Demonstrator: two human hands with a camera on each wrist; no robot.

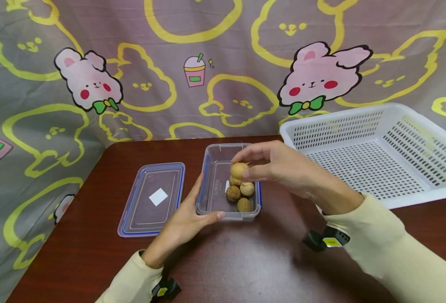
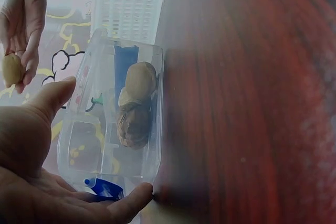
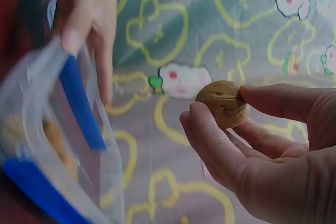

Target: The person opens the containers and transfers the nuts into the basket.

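Right hand (image 1: 277,166) pinches a walnut (image 1: 239,170), best released low into the plastic container (image 1: 240,216) below that hand, while the left hand (image 1: 186,221), spread wide, steadies one corner.

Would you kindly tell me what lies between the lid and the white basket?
The head view shows the clear container, walnuts inside, the left hand and right hand.

The head camera looks forward and down across the surface (image 1: 261,269); both wrist cameras look from close range, turned sideways, sharing the clear plastic container (image 2: 105,129) and held walnut (image 3: 223,98).
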